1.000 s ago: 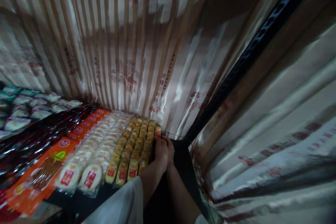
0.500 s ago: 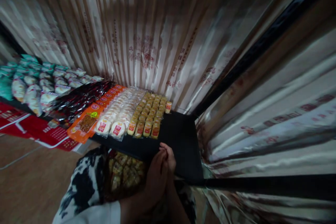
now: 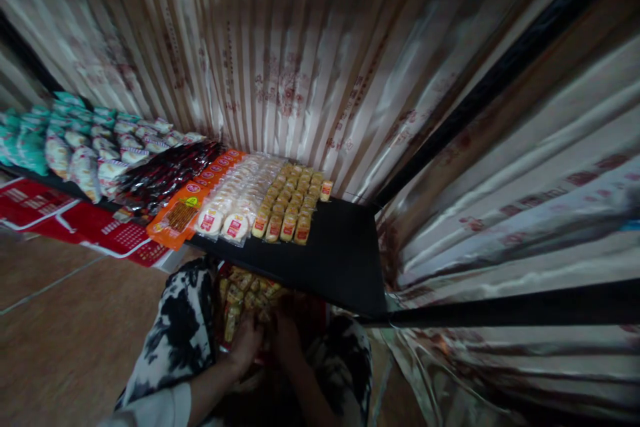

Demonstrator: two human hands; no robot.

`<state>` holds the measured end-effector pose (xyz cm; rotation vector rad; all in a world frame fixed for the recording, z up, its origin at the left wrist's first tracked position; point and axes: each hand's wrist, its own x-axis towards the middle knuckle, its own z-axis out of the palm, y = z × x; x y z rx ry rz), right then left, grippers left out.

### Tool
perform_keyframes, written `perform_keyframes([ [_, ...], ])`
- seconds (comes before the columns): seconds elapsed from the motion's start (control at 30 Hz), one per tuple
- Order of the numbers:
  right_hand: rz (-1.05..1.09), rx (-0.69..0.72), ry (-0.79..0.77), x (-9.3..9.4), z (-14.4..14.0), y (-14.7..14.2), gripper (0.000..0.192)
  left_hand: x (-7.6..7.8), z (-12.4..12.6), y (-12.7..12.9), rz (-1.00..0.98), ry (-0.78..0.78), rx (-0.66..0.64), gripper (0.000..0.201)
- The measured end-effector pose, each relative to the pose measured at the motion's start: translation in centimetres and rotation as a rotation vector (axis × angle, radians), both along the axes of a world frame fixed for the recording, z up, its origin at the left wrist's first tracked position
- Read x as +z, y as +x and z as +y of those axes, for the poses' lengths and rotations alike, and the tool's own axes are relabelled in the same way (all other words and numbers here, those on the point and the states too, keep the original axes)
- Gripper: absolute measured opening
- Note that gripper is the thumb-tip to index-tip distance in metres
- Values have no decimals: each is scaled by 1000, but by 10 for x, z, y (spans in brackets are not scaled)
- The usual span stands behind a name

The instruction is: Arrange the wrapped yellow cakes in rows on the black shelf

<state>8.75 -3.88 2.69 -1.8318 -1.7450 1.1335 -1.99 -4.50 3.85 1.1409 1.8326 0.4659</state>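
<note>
Both my hands are down in a red box (image 3: 310,310) of small yellow snack packets (image 3: 240,290) that rests on my lap. My left hand (image 3: 246,345) lies on the packets at the box's near left. My right hand (image 3: 287,340) is beside it, fingers among the packets. The picture is dark and blurred there, so a grip does not show. Above the box, a black shelf (image 3: 340,260) carries rows of the same yellow packets (image 3: 290,207); its right half is bare.
Left of the yellow rows lie round white packets (image 3: 227,207), orange packs (image 3: 193,197), dark red packs (image 3: 165,173) and teal-and-white bags (image 3: 75,140). Red flattened cardboard (image 3: 75,227) lies on the brown floor (image 3: 65,327). Glossy striped paper (image 3: 280,67) lines the back and right walls.
My hands have drawn back from the far end of the yellow rows on the shelf and dropped into the box on my lap. The view has tilted down.
</note>
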Motion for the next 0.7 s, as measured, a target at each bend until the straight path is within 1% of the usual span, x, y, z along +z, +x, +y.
perform_keyframes([
  [0.07, 14, 48, -65, -12, -1, -6, 32, -7, 5, -6, 43, -54, -33, 40],
  [0.13, 36, 64, -100, -22, -3, -11, 29, -11, 7, -10, 55, -85, -63, 42],
  [0.2, 55, 52, -109, -29, -5, -13, 29, -15, 8, -11, 63, -103, -83, 45],
  [0.3, 96, 19, -99, -35, -5, -12, 30, -21, 7, -11, 91, -122, -118, 48],
  [0.4, 128, -24, -91, -38, -3, -10, 28, -27, 6, -10, 114, -119, -143, 47],
  [0.5, 148, -75, -76, -37, -2, -10, 28, -28, 7, -11, 143, -76, -157, 45],
  [0.6, 218, -150, -68, -35, 0, -8, 31, -25, 7, -13, 145, -8, -171, 44],
  [0.7, 283, -203, -103, -31, 2, -4, 34, -15, 7, -13, 111, 35, -145, 45],
])
